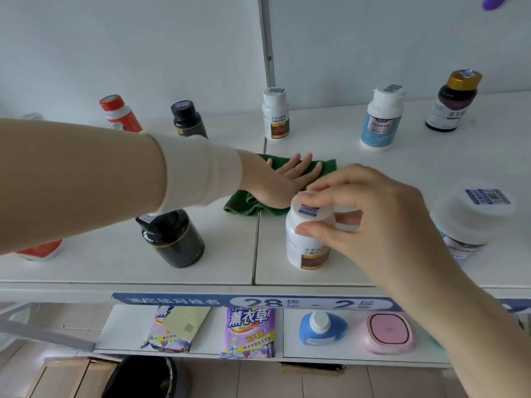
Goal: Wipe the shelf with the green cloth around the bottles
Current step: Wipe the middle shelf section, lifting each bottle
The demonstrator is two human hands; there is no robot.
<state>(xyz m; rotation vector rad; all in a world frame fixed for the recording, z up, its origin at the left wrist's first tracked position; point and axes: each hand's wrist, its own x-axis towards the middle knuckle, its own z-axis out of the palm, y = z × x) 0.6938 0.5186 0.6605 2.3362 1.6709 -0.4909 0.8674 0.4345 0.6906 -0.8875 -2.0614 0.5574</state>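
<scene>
Head view: on the white shelf point(402, 168) against a pale wall point(143, 53), left hand point(287, 179) lies flat on green cloth point(247, 203); right hand point(379, 208) pinches the cap point(313, 209) of a white bottle point(307, 248).

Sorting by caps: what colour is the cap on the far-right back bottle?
The cap is gold, seen in the head view.

left grip point(283, 183) — flat on green cloth point(246, 204) | right grip point(373, 214) — pinches white bottle point(301, 245)
</scene>
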